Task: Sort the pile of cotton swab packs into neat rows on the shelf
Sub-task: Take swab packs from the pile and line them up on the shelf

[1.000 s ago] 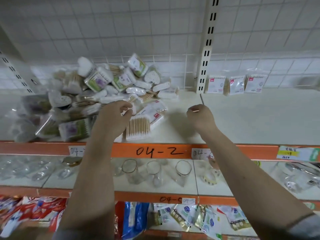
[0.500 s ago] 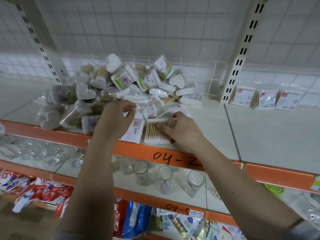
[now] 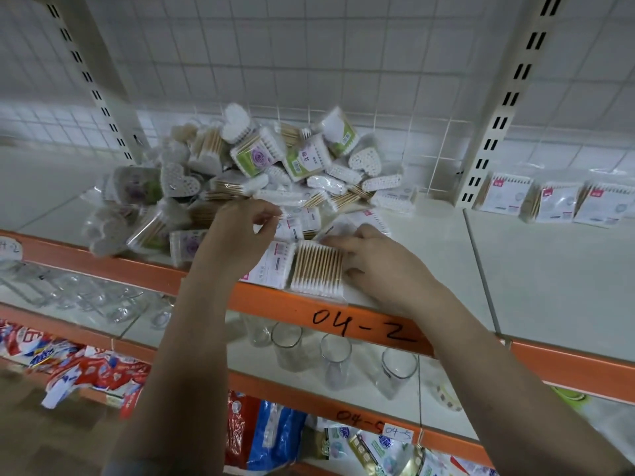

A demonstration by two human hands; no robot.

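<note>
The pile [image 3: 261,180] lies at the shelf's [image 3: 446,249] left rear. The left hand [image 3: 240,235] pinches a pack's film; the right hand [image 3: 374,259] lies flat against the front-edge wooden-stick pack [image 3: 318,267], best lifted squarely toward the standing row [image 3: 556,202].

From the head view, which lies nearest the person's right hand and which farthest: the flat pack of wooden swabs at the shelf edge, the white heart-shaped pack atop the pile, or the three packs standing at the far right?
From the right hand:
1. Flat swab pack, touching it, just left.
2. Heart-shaped pack, top of the pile, behind and left.
3. Three standing packs, back right, past the upright.
</note>
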